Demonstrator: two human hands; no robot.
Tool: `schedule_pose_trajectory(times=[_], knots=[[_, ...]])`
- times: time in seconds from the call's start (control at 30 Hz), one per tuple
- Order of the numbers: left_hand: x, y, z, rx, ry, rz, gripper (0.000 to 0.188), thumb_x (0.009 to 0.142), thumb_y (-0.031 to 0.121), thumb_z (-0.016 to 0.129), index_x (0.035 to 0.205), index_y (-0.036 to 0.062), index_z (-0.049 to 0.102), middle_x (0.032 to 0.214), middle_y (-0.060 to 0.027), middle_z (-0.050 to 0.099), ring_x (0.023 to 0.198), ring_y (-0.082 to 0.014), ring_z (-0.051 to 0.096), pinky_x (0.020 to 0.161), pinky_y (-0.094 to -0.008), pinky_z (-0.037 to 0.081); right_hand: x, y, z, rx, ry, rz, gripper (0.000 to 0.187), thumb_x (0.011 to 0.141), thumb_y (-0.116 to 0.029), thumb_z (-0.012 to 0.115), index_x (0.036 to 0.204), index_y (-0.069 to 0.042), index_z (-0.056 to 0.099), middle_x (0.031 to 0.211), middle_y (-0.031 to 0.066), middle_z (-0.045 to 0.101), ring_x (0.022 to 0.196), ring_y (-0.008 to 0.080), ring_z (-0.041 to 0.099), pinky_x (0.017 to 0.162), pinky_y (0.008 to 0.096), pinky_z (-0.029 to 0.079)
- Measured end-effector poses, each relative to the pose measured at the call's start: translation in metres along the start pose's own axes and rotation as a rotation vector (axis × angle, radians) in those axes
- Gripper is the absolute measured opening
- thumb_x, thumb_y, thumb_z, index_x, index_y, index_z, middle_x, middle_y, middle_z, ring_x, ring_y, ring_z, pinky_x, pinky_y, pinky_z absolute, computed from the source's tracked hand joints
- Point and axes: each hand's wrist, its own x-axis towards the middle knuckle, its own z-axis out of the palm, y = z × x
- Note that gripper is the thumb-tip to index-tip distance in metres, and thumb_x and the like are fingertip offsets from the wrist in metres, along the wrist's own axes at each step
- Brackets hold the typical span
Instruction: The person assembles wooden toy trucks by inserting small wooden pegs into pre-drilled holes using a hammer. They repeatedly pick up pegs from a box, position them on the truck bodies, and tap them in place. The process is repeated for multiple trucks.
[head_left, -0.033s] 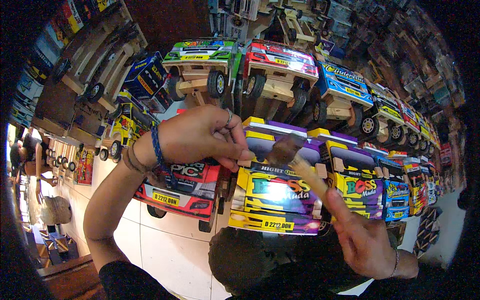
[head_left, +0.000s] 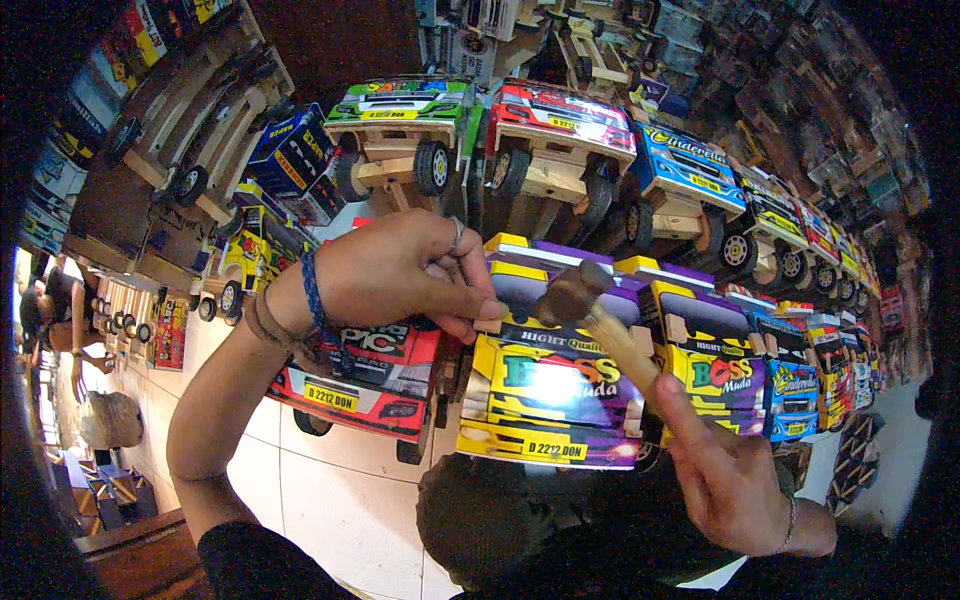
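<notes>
In front of me is a yellow and purple toy truck (head_left: 545, 415), its printed front toward me. Against its left upper corner, the thumb and fingers of my left hand (head_left: 400, 265) pinch a small wooden block (head_left: 488, 326); whether a nail is there too is hidden. A similar wooden block (head_left: 642, 341) sits on the truck's right side. My right hand (head_left: 728, 490) is wrapped round the wooden handle of a hammer (head_left: 622, 350), forefinger stretched along it. The dark hammer head is over the truck's windscreen, right of my left fingers.
A red toy truck (head_left: 350, 385) stands under my left wrist. Another yellow and purple truck (head_left: 712, 370) and a blue truck (head_left: 792, 385) continue the row rightward. Behind stand more trucks, including a green one (head_left: 400, 105). At far left, another person (head_left: 70, 320) is partly visible.
The hammer head has shifted very slightly and shows sharper, where it was blurred before. My left hand keeps its place at the wooden block.
</notes>
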Motion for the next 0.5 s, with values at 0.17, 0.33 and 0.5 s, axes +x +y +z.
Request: schedule_pose_trajectory(times=[0.17,0.33,0.5], knots=[[0.0012,0.0011,0.0002,-0.027,-0.006,-0.007,0.019,0.093,0.016,0.069,0.097,-0.0014,0.063,0.094,-0.0092,0.071,0.087,-0.0148,0.070,0.076,-0.0268,0.059,0.0011,0.0043,-0.0008,-0.018,0.015,0.020,0.071,0.083,0.007,0.063,0.148,-0.003,0.038,0.081,0.0156,0.067,0.069,0.0305,0.068,0.062,0.0417,0.055],[0.0004,0.0036,-0.0007,0.009,-0.009,-0.019,0.019,0.092,0.017,0.070,0.096,-0.0010,0.063,0.094,-0.0088,0.071,0.085,-0.0143,0.070,0.075,-0.0267,0.059,0.0006,0.0070,-0.0007,0.014,0.044,0.015,0.074,0.081,0.006,0.064,0.149,-0.009,0.040,0.079,0.0154,0.066,0.064,0.0279,0.067,0.055,0.0406,0.055],[0.0012,0.0063,-0.0007,-0.039,-0.031,-0.013,0.021,0.093,0.017,0.069,0.096,-0.0031,0.063,0.096,-0.0098,0.072,0.085,-0.0120,0.070,0.076,-0.0228,0.058,0.0023,0.0075,-0.0017,-0.066,-0.023,-0.010,0.072,0.083,0.002,0.064,0.150,-0.009,0.039,0.076,0.0136,0.065,0.061,0.0271,0.066,0.050,0.0399,0.053]])
